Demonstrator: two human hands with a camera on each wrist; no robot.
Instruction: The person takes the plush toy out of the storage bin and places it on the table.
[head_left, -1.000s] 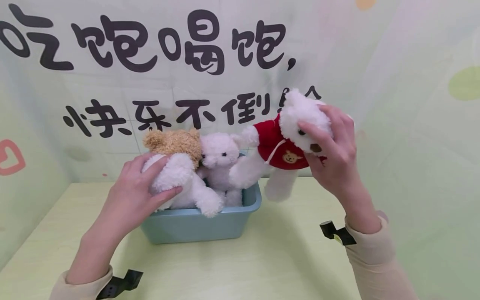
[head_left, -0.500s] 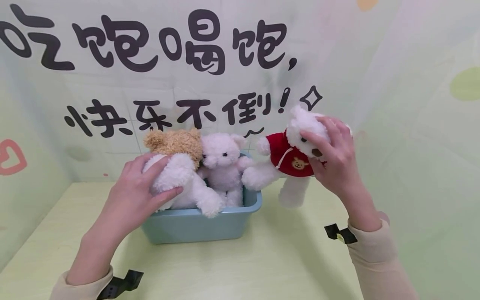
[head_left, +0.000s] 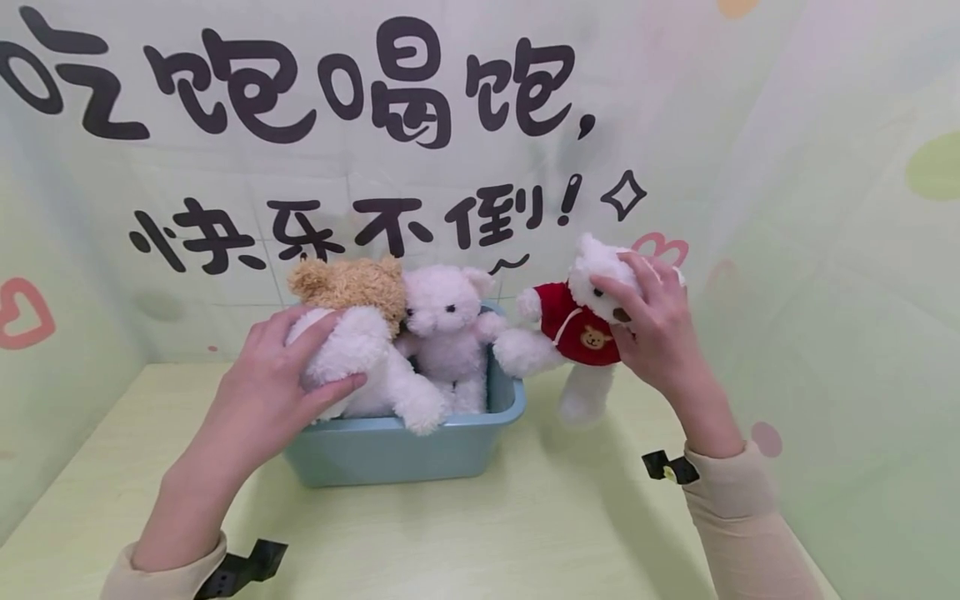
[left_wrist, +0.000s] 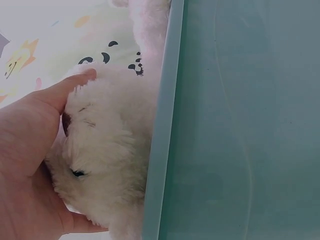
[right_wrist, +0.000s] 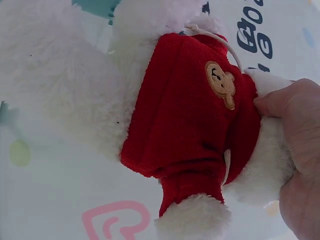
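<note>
With right hand (head_left: pixel 660 321) gripping the red-shirted white plush bear (head_left: pixel 581 333) by its head, left hand (head_left: pixel 279 367) a fluffy white toy (head_left: pixel 375 362), we should be minding the bear's legs (head_left: pixel 587 393) below-left, near the blue plastic tub (head_left: pixel 393 457).

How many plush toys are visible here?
4: a tan one and a pinkish one in the blue bin; a white one in the left hand; a red-shirted one in the right hand. More may be hidden.
</note>
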